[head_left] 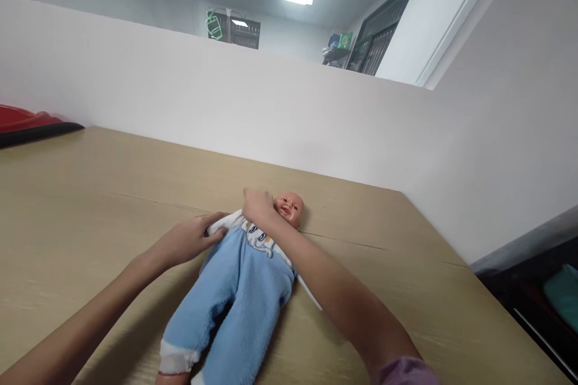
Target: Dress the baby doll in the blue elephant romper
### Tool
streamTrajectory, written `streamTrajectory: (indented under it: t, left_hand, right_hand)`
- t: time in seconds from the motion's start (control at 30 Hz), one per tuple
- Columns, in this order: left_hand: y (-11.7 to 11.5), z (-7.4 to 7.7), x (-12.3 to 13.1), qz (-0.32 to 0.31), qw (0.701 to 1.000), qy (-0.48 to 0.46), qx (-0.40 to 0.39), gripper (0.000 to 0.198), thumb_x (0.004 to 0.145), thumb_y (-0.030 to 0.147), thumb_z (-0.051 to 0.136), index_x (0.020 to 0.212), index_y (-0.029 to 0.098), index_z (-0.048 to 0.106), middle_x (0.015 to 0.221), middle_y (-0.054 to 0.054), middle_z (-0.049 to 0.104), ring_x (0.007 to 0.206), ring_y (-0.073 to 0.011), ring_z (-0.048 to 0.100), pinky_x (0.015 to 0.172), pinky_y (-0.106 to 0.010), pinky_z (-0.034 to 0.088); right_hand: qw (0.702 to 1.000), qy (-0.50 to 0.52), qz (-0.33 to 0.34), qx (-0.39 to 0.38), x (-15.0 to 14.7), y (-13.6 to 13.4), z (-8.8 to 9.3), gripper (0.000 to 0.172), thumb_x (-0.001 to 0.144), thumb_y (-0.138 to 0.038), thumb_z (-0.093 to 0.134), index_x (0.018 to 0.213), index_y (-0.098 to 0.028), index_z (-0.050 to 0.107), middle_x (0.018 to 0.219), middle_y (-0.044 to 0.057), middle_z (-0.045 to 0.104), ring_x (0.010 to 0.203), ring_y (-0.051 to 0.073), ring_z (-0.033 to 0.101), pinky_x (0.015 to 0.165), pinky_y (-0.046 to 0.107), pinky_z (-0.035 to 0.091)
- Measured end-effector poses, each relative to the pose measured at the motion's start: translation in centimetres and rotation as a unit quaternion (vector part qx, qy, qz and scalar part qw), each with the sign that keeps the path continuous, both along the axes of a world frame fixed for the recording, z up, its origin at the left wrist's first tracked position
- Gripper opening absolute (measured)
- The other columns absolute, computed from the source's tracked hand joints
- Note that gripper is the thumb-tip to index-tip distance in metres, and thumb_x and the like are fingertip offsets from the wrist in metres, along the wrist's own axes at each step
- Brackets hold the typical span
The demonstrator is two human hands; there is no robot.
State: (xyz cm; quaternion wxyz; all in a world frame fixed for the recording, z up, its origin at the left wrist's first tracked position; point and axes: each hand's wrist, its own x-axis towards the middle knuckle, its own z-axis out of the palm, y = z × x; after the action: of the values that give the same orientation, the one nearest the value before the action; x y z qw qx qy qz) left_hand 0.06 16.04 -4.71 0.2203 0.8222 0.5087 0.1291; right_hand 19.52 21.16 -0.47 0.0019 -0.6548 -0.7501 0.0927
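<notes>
A baby doll (289, 207) lies on its back on the wooden table, its bare head toward the wall. It wears a fleecy outfit (253, 283) with light blue legs, white sleeves and cuffs, and an animal face on the chest. My left hand (194, 239) is closed around the end of the white sleeve (228, 221) on the doll's left-hand side as I see it. Crossing over the chest, my right hand (259, 206) is closed at the shoulder of the outfit beside the head. Its fingertips are hidden and slightly blurred.
The wooden table (112, 192) meets a white wall (248, 102) at the back. A red object with a black edge (36, 126) is at the far left. Beyond the table's right edge, a dark shelf (519, 301) holds a teal item (562, 295).
</notes>
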Motion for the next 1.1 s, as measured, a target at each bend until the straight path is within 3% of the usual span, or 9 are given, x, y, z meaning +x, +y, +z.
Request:
streamTrajectory:
  t: [0.13, 0.27, 0.4, 0.53, 0.63, 0.77, 0.87, 0.97, 1.1]
  left_hand:
    - [0.3, -1.1, -1.9, 0.075, 0.996, 0.040, -0.028, 0.067, 0.100, 0.071, 0.035, 0.147, 0.030, 0.059, 0.124, -0.011, 0.079, 0.108, -0.0389, 0.075, 0.090, -0.044, 0.050]
    - [1.5, -2.7, -2.8, 0.085, 0.994, 0.051, -0.045, 0.071, 0.097, 0.070, 0.033, 0.142, 0.022, 0.062, 0.117, -0.017, 0.080, 0.106, -0.0434, 0.075, 0.086, -0.046, 0.050]
    - [2.6, -3.3, -3.0, 0.076, 0.994, 0.052, -0.053, 0.070, 0.094, 0.071, 0.038, 0.131, 0.020, 0.066, 0.112, -0.020, 0.080, 0.104, -0.0450, 0.074, 0.086, -0.047, 0.050]
    - [3.5, -2.8, -4.0, 0.052, 0.994, 0.026, -0.088, 0.067, 0.088, 0.076, 0.048, 0.122, 0.022, 0.069, 0.113, -0.016, 0.081, 0.101, -0.0384, 0.076, 0.080, -0.040, 0.054]
    - [4.1, -2.1, -4.7, 0.036, 0.990, 0.007, -0.133, 0.070, 0.084, 0.078, 0.053, 0.120, 0.020, 0.068, 0.107, -0.015, 0.079, 0.078, -0.0310, 0.075, 0.059, -0.034, 0.052]
    - [4.4, -1.7, -4.8, 0.037, 0.981, -0.009, -0.189, 0.074, 0.080, 0.078, 0.057, 0.122, 0.018, 0.065, 0.094, -0.013, 0.077, 0.050, -0.0214, 0.062, 0.042, -0.030, 0.041]
    - [4.5, -1.8, -4.8, 0.045, 0.979, -0.017, -0.198, 0.076, 0.075, 0.078, 0.060, 0.122, 0.018, 0.063, 0.106, -0.017, 0.077, 0.052, -0.0210, 0.063, 0.043, -0.031, 0.045]
    - [5.2, -1.4, -5.3, 0.057, 0.981, -0.012, -0.184, 0.082, 0.068, 0.079, 0.065, 0.120, 0.016, 0.063, 0.118, -0.023, 0.076, 0.058, -0.0282, 0.071, 0.049, -0.038, 0.054]
    - [6.7, 1.2, -4.0, 0.067, 0.994, -0.035, -0.082, 0.088, 0.062, 0.080, 0.069, 0.123, 0.017, 0.063, 0.138, -0.027, 0.069, 0.115, -0.0442, 0.072, 0.095, -0.050, 0.061]
  right_hand:
    - [0.998, -0.046, -0.049, -0.008, 1.6, -1.1, 0.8, 0.020, 0.098, -0.028, 0.075, 0.111, -0.012, 0.076, 0.110, 0.014, 0.081, 0.107, 0.030, 0.078, 0.094, 0.051, 0.064]
    - [0.999, -0.023, -0.038, 0.015, 2.3, -2.8, 0.9, 0.019, 0.094, -0.018, 0.070, 0.110, -0.010, 0.077, 0.112, 0.022, 0.081, 0.111, 0.037, 0.077, 0.091, 0.051, 0.061]
    - [0.998, 0.038, -0.017, 0.045, 3.3, -4.4, 0.0, 0.027, 0.103, -0.032, 0.058, 0.111, -0.013, 0.076, 0.119, 0.022, 0.080, 0.117, 0.036, 0.073, 0.094, 0.045, 0.056]
    - [0.993, 0.108, 0.000, 0.047, 5.7, -7.1, -0.8, 0.042, 0.107, -0.055, 0.049, 0.110, -0.020, 0.073, 0.113, 0.012, 0.082, 0.110, 0.027, 0.074, 0.090, 0.035, 0.053]
    - [0.987, 0.145, -0.020, 0.069, 8.2, -10.4, -1.2, 0.039, 0.108, -0.052, 0.048, 0.120, -0.020, 0.066, 0.109, 0.010, 0.080, 0.103, 0.026, 0.073, 0.087, 0.036, 0.052]
    - [0.966, 0.209, -0.040, 0.144, 13.3, -15.5, -2.2, 0.024, 0.104, -0.042, 0.054, 0.111, -0.024, 0.068, 0.113, 0.009, 0.077, 0.110, 0.029, 0.069, 0.101, 0.044, 0.050]
    - [0.969, 0.219, -0.025, 0.111, 17.9, -19.1, -4.1, 0.025, 0.103, -0.039, 0.051, 0.114, -0.026, 0.069, 0.119, 0.011, 0.076, 0.117, 0.030, 0.069, 0.104, 0.047, 0.052]
    - [0.972, 0.207, -0.070, 0.088, 21.6, -22.3, -6.9, 0.025, 0.097, -0.040, 0.061, 0.118, -0.029, 0.070, 0.125, 0.012, 0.076, 0.122, 0.033, 0.068, 0.107, 0.052, 0.053]
    - [0.961, 0.246, -0.097, 0.085, 23.3, -24.7, -9.9, 0.044, 0.087, -0.037, 0.073, 0.130, -0.032, 0.066, 0.134, 0.011, 0.073, 0.129, 0.033, 0.067, 0.112, 0.052, 0.053]
